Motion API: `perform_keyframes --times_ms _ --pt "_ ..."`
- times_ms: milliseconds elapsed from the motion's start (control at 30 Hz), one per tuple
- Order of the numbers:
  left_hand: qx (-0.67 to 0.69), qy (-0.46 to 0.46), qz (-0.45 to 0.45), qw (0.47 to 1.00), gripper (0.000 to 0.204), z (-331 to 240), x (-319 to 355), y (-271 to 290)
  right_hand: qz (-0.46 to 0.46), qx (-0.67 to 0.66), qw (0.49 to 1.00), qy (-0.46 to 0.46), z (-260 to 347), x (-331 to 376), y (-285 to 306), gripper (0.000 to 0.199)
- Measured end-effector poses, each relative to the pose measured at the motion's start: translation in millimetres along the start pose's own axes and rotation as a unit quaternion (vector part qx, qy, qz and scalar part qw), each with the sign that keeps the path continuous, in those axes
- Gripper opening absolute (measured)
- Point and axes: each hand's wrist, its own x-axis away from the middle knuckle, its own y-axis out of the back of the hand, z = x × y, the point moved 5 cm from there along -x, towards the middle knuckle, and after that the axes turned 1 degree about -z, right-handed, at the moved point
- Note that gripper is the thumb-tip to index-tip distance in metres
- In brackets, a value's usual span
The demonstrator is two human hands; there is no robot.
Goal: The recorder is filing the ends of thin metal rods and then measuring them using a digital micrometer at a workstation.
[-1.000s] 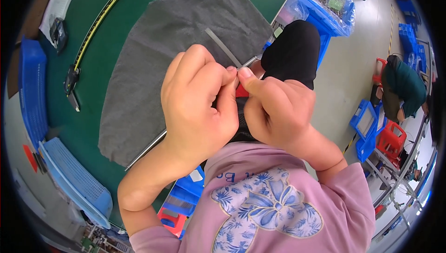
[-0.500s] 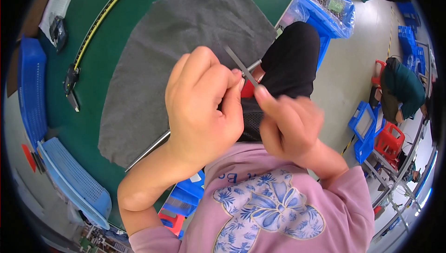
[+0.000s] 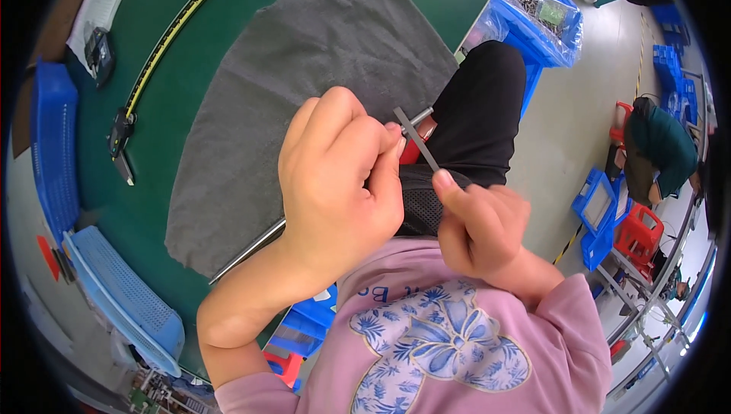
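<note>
My left hand (image 3: 339, 174) is closed around a thin shiny metal rod (image 3: 420, 116), whose tip sticks out past the thumb and forefinger. In line with it, a longer metal length (image 3: 247, 250) shows below my left wrist; my hand hides whether the two are one piece. My right hand (image 3: 487, 224) is closed on a narrow flat grey file (image 3: 419, 142), thumb along its near end. The file crosses the rod just beyond my left fingertips and seems to touch it. Under my left hand lies a dark grey cloth (image 3: 244, 125).
The green table (image 3: 164, 208) carries a caliper (image 3: 119, 134) with a yellow-marked scale. Blue baskets (image 3: 126, 292) line its left edge. A blue bin of metal parts (image 3: 544, 11) stands at upper right. Another person (image 3: 662, 140) bends near red stools (image 3: 638, 231) on the right.
My right hand has drawn the file back, down and slightly right, so less of it reaches past the rod. My left hand keeps its grip, shifting only slightly.
</note>
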Motion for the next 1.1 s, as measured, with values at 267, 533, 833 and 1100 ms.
perform_keyframes --times_ms 267,533,833,1100 --pt "0.003 0.007 -0.003 1.0 0.016 1 -2 0 -0.016 0.022 1.0 0.014 -6 1 -3 0.042" --pt "-0.002 0.002 0.007 1.0 0.017 0 0 -2 -0.083 -0.03 0.995 0.054 -14 -3 -17 0.043" --pt "-0.009 -0.003 0.017 1.0 0.017 -1 -1 -1 -0.101 -0.011 0.994 0.04 -15 3 -23 0.046" --pt "-0.011 -0.002 0.012 1.0 0.017 -1 0 0 -0.107 -0.042 0.992 0.046 -13 1 -20 0.041"
